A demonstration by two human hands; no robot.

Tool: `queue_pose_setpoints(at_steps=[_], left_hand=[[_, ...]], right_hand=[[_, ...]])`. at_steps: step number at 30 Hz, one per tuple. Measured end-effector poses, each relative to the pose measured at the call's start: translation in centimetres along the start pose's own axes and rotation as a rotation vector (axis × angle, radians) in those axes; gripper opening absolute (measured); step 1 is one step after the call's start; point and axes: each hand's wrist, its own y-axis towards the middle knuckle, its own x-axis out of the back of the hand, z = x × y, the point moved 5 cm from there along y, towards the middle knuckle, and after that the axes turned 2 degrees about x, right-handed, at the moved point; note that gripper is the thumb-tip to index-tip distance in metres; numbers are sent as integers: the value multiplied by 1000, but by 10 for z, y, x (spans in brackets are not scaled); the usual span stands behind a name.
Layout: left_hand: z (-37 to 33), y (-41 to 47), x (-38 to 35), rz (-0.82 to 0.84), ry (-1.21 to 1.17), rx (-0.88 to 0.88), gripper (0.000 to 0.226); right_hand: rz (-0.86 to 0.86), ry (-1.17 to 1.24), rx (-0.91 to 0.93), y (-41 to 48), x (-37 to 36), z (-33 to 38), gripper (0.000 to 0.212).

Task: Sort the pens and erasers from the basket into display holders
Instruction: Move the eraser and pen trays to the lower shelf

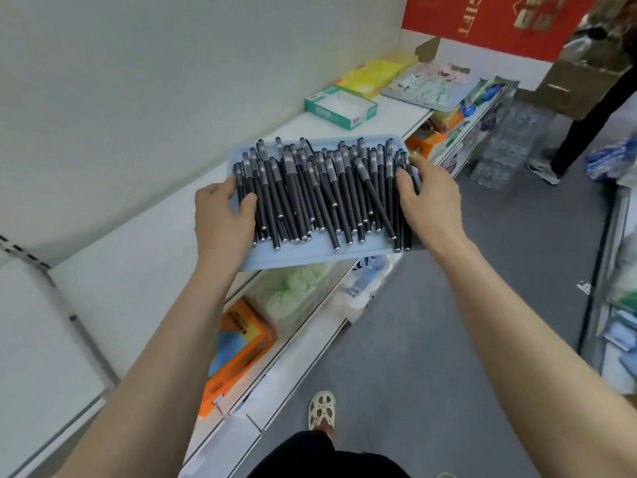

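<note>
Head view: a person stands in a shop aisle beside a white shelf (138, 270), both bare forearms stretched forward.
Basket (310, 257): shallow, light blue, rectangular; held level between the hands, its far part over the shelf top and its near right corner out past the shelf edge.
Pens (320, 194): many black pens with grey grip sections, heaped in the basket, most lying roughly parallel across its short side, a few crossed on top.
Left hand (222, 219): grips the left end of the basket, digits curled over the rim and onto the outermost pens.
Right hand (431, 198): grips the right end of the basket, fingers curled narrow against the pens at that side.
Shelf top, farther along: an open green-and-white box (341, 108), a yellow box (372, 75) behind it, then small pale packets (427, 85) spread flat; what they are cannot be told.
Lower shelf: an orange box (241, 346) and bagged goods under the basket.
Background: a red sign (489, 22) reading "GIFT"; a second person (586, 98) standing on the grey floor (482, 270).
</note>
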Motion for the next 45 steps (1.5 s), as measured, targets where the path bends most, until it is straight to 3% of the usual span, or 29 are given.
queue_pose_setpoints(at_steps=[9,25,36,40,45], left_hand=[[-47,74,-54,-53,-31,4,57],[-123,155,-182,-300,-26,200,52],[-144,220,-202,-362,4,195,53],[-146,226,-204,-401,8,250,62],[-146,213,-212,-516,27,386,55]], right_hand=[[47,38,-1,111,-23,-44,48],[239,84,223,323,-46,-123,47],[293,148,266,402,-79,-124,47],[326,155,307,421,-92,-121,46],[439,196,396,442,-120,-114,46]])
